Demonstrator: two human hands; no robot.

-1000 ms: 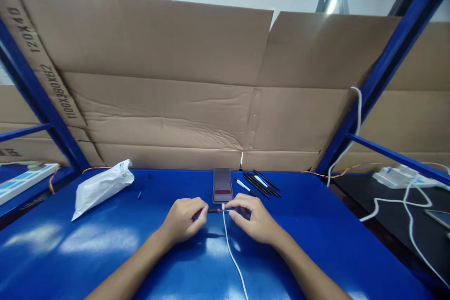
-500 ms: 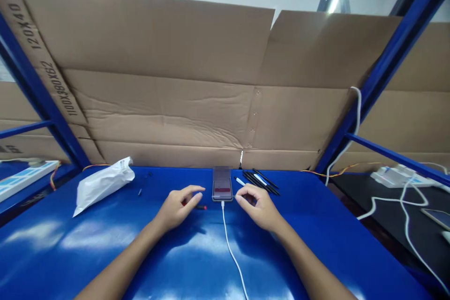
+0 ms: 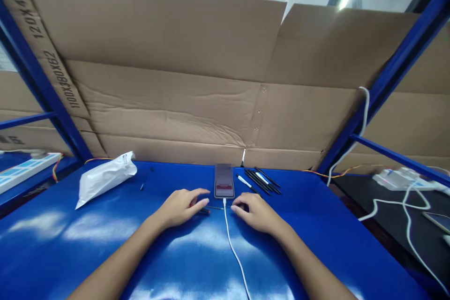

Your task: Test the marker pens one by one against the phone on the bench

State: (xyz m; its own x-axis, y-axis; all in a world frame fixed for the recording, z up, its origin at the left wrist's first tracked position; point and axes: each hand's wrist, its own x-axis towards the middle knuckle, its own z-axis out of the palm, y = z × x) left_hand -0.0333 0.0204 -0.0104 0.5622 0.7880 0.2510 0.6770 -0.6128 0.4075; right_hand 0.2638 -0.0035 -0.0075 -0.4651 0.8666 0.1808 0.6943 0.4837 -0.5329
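My left hand (image 3: 183, 207) hovers low over the blue tabletop, its thumb and index finger apart at the tips. Beneath the thumb juts a dark pen-like piece with a red end (image 3: 205, 212), gripped by the lower fingers, which are mostly hidden. On the other side, my right hand (image 3: 256, 211) is closed in a pinch on a thin rod (image 3: 217, 207), like a pen refill. The rod points left across the white cable (image 3: 231, 248), its tip close to my left thumb. Just beyond the hands a phone (image 3: 224, 182) lies plugged into that cable.
Several black and white pens (image 3: 262, 181) lie right of the phone. A white plastic bag (image 3: 105, 179) and a small part (image 3: 142, 187) are on the left. Cardboard (image 3: 168, 103) walls the back. Blue frame posts (image 3: 383, 75) stand at both sides, with power strips (image 3: 404, 179) beyond.
Both hands have come a little nearer to me, the right also slightly left. The thin rod now reaches further left, close to my left thumb. The view has tilted slightly.
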